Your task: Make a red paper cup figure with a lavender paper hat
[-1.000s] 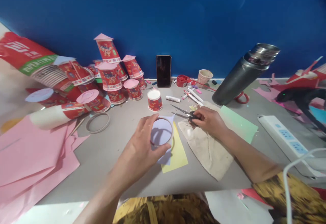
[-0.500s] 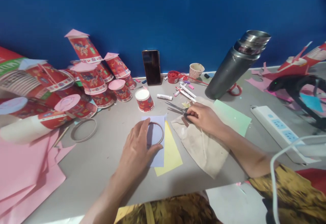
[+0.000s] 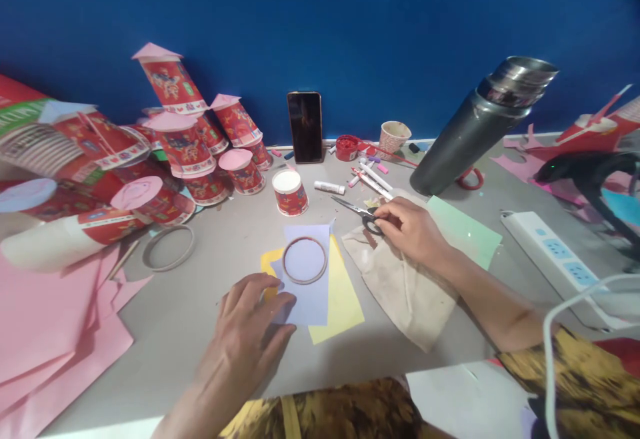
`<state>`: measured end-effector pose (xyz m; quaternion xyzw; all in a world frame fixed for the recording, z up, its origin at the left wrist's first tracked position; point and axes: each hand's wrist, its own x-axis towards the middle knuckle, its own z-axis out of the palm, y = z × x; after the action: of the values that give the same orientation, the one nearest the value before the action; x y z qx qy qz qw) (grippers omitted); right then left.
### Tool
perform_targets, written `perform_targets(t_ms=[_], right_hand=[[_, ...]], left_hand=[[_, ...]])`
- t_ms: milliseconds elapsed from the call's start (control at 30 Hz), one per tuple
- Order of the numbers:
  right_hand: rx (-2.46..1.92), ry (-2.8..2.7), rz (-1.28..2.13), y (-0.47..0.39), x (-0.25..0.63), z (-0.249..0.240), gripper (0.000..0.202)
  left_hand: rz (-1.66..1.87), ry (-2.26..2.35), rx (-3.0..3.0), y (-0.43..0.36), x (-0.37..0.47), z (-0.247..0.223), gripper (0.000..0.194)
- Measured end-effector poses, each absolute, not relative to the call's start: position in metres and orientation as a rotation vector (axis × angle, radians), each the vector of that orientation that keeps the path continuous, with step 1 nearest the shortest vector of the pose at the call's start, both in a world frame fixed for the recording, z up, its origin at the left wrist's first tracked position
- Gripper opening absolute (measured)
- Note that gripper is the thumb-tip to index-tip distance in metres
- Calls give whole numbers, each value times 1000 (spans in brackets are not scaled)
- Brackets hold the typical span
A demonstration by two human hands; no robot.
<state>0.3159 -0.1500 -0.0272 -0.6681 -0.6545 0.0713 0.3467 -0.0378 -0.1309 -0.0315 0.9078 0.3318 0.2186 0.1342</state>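
Note:
My right hand [image 3: 409, 227] grips the black handles of a pair of scissors [image 3: 353, 206], its blades pointing left and nearly together. Under that hand lies a beige cloth [image 3: 400, 292]. My left hand [image 3: 250, 326] holds nothing; its fingers are apart beside the left edge of a lilac sheet of paper [image 3: 305, 306]. On this sheet rests a ring, a tape roll [image 3: 285, 267]. Below the lilac paper stick out a yellow sheet [image 3: 343, 299] and an orange-yellow sheet [image 3: 270, 262]. A red paper cup [image 3: 291, 199] stands upside down behind them.
Stacked red cups with pink paper tops [image 3: 187, 152] and pink sheets [image 3: 45, 319] fill the left. At the back are a phone [image 3: 306, 129], markers [image 3: 373, 179] and a patterned cup [image 3: 395, 138]. A dark flask [image 3: 465, 132], green paper [image 3: 465, 229] and power strip [image 3: 555, 252] are right.
My left hand has let go of the tape roll and drawn back toward the lower left, uncovering the orange-yellow sheet. The scissors stay in my right hand, and their blades have closed somewhat.

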Motion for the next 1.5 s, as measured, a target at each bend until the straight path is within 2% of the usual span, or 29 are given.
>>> perform_targets(t_ms=[167, 333, 533, 867, 1067, 1333, 1500], right_hand=[[-1448, -2220, 191, -162, 272, -12, 13], [-1436, -2527, -18, -155, 242, -13, 13], [-1398, -2544, -56, -142, 240, -29, 15], [-1205, -2565, -189, -158, 245, -24, 26], [-1185, -2643, -158, -161, 241, -28, 21], [-1228, -2679, -63, -171, 233, -20, 17], [-1394, -2414, 109, -159, 258, -11, 22]], left_hand=[[697, 842, 2723, -130, -33, -34, 15], [809, 752, 2743, -133, -28, -41, 23], [827, 743, 2699, -135, -22, -41, 21], [767, 673, 2620, -159, -34, -35, 23], [830, 636, 2570, -162, -27, -27, 12], [930, 713, 2607, -148, 6, -35, 25], [889, 769, 2696, -145, 3, -41, 26]])
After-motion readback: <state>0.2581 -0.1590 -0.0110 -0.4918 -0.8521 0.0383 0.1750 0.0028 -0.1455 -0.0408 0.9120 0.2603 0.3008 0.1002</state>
